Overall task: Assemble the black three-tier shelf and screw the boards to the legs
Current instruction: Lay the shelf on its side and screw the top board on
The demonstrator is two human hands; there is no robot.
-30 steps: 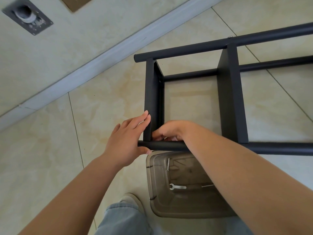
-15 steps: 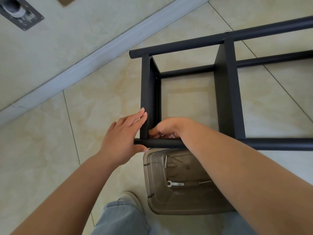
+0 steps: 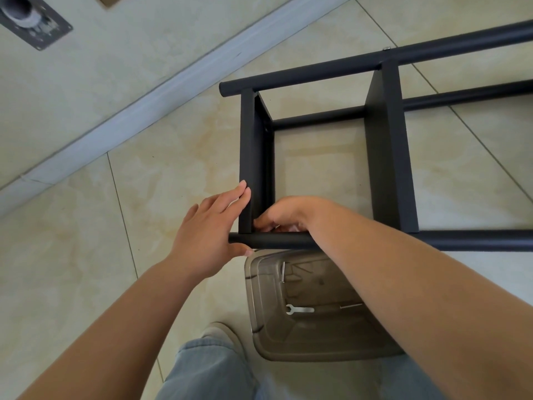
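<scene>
The black shelf lies on its side on the tiled floor. Its end board and middle board stand between the far leg and the near leg. My left hand presses straight fingers against the outer face of the end board, thumb under the tip of the near leg. My right hand reaches inside the frame to the corner where the end board meets the near leg. Its fingers are curled there, and what they hold is hidden.
A clear brownish plastic bin sits on the floor just below the near leg, holding a small flat spanner and long screws. The wall and skirting run diagonally at the left. My shoe and trouser legs are at the bottom.
Both hands stay at the same corner of the end board and near leg. Only the view shifts slightly.
</scene>
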